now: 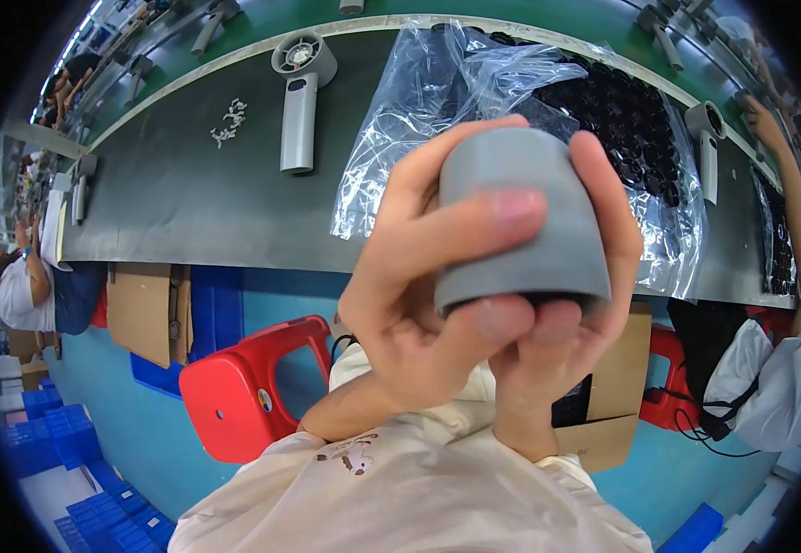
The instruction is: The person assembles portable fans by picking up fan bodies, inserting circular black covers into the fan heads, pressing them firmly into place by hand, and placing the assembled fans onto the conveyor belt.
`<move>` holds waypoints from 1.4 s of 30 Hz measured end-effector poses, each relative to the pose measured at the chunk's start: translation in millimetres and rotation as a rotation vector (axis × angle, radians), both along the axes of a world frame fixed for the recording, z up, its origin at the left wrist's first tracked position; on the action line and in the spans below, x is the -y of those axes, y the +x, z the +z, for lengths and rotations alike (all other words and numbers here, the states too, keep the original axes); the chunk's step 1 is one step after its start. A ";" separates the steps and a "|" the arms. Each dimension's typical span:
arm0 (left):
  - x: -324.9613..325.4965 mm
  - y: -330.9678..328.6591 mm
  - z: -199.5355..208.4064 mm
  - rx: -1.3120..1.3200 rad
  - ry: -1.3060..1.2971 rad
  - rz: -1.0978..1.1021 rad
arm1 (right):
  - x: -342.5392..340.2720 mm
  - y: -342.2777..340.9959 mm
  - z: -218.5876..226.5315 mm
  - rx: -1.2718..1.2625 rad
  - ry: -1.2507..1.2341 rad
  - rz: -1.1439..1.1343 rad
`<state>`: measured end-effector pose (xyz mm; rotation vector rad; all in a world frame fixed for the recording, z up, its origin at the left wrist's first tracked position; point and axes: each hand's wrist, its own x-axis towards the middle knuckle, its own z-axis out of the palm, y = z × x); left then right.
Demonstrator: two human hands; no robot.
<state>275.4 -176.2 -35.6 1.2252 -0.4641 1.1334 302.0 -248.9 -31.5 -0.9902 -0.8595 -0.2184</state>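
A grey, rounded cylindrical housing (520, 226), shaped like the head of a handheld fan, is raised close to the camera and slightly blurred. My left hand (396, 276) wraps its left side, with a finger lying across its front. Around its right side curl the fingers of my right hand (614, 240). Both thumbs meet at its lower rim. The inside of the housing and anything behind it are hidden. Beyond, on the dark worktable, lies a grey handheld fan (299, 120). Black round parts (608, 115) fill a clear plastic bag (373, 166) behind my hands.
Small whitish pieces (229, 123) lie left of the fan. Another handheld fan (707, 152) is at the right, near another person's arm (788, 175). A green conveyor (400, 11) runs along the far side. Below are a red stool (225, 396), cardboard (138, 313) and blue bins (73, 433).
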 end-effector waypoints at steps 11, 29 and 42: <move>-29.5 -34.5 16.1 -0.239 -0.288 0.006 | -14.4 -14.8 13.1 -0.399 -0.126 0.293; -117.5 -214.6 -11.2 -0.587 0.116 1.142 | -95.7 -58.9 6.9 -0.319 -0.869 1.401; -188.1 -295.7 -34.7 -0.784 -0.177 0.352 | -155.5 -106.3 52.8 0.992 -0.653 0.461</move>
